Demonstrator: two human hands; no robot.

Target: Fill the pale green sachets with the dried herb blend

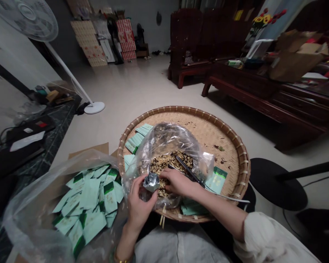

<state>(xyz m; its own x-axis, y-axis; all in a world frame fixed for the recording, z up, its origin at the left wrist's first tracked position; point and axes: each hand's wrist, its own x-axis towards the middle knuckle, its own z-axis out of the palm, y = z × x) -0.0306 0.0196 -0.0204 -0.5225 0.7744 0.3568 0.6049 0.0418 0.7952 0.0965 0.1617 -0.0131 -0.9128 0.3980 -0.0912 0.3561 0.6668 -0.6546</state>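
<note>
Foil-lined sachet [151,182] held at the near edge of the dried mix [157,165]; left hand [140,201] fingers pinch it. Right hand [178,182] fingers at the mix; cannot tell whether gripping. Clear plastic bag [172,134] around mix, on bamboo tray [244,164]. Judged step: filling; next move calls for a steady, open sachet mouth.

Pale glossy floor [142,84] is being dimly lit; grey back wall [149,29] is being partly hidden by stacked cream-and-red rectangular boxes [83,40], high-backed dark-red wooden bench [186,33].

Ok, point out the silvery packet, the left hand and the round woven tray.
Silvery packet [151,180]: head view, shiny part.
Left hand [138,206]: head view, its middle.
Round woven tray [210,131]: head view, bare bottom.
</note>
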